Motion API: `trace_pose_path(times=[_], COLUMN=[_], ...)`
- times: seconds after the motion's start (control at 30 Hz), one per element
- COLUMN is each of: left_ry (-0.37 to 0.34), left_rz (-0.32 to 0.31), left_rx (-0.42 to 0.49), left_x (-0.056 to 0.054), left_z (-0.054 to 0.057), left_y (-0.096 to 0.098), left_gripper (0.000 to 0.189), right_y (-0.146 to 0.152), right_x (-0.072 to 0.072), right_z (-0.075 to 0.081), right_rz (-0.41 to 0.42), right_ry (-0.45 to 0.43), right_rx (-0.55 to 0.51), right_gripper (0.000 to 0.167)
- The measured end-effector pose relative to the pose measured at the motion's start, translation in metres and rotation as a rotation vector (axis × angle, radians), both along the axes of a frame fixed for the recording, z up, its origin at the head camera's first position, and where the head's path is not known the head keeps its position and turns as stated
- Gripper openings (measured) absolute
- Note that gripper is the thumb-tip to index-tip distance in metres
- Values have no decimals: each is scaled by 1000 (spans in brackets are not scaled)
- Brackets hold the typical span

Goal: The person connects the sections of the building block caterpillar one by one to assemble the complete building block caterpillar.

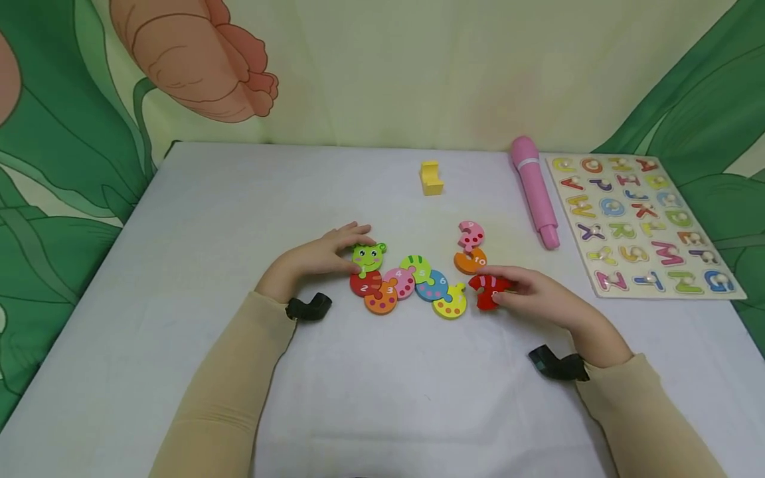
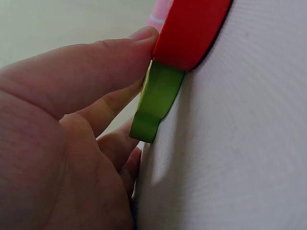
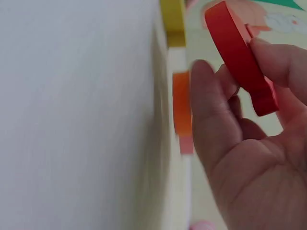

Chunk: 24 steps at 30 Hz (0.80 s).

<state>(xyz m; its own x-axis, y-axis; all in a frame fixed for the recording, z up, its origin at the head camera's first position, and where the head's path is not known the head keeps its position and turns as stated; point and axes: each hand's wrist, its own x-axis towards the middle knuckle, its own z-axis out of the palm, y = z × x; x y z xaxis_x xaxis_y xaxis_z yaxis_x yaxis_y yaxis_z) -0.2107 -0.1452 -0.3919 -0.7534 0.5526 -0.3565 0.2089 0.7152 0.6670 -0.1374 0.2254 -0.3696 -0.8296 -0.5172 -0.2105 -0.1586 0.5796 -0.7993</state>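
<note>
A row of joined caterpillar puzzle pieces lies on the table, starting with a green smiling head piece [image 1: 367,257] and a red piece numbered 2 [image 1: 365,284]. My left hand [image 1: 317,253] holds the head piece at its left, thumb below and fingers above; in the left wrist view the thumb tip touches the red edge. A yellow piece [image 1: 449,303] ends the row on the right. Just beyond it my right hand [image 1: 540,295] pinches a red striped piece [image 3: 237,52], lifted off the table in the right wrist view. An orange piece [image 1: 469,261] lies near its fingertips.
A pink piece [image 1: 471,235] lies against the orange one. Farther back stands a small yellow chair-shaped block [image 1: 431,178]. To the right are a pink microphone-shaped toy [image 1: 536,192] and an alphabet peg board [image 1: 642,232]. A printed curtain hangs behind the white table.
</note>
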Motion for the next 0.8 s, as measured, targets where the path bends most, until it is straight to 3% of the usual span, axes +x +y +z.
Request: trace_pose_path(times=[0.27,0.8], left_ry=[-4,4], left_rz=[-1,7], left_rx=[4,6], left_x=[0,0], left_z=[1,-1], left_y=[1,0], left_gripper=[52,53], right_y=[-10,-16], right_x=[-14,-15], right_z=[-11,-13], right_rz=[-15,-53], right_ry=[-187,-73], right_rx=[-163,-76], right_gripper=[38,33])
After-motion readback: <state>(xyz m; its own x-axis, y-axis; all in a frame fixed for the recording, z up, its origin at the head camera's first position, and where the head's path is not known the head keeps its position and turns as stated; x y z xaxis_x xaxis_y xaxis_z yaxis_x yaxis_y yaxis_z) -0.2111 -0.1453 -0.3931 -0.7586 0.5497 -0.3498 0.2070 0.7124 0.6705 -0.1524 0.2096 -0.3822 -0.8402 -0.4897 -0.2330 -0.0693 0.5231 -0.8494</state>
